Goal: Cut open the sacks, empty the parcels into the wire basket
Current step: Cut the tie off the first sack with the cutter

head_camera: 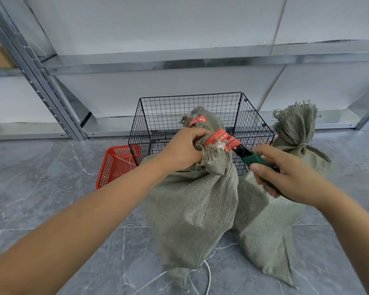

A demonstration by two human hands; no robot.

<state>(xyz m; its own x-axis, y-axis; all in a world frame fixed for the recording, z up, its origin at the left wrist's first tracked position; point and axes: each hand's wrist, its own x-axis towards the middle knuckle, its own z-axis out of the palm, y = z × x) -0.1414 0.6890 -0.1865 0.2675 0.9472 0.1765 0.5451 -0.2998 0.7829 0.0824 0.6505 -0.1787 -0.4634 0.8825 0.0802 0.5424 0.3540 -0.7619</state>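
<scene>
While the left hand is pinching the near sack's gathered neck, the right hand is gripping a green-handled cutter, its blade meeting the red tape. Both sacks are standing before the empty wire basket. Better to be slicing outward, away from those fingers, keeping the neck taut.
</scene>
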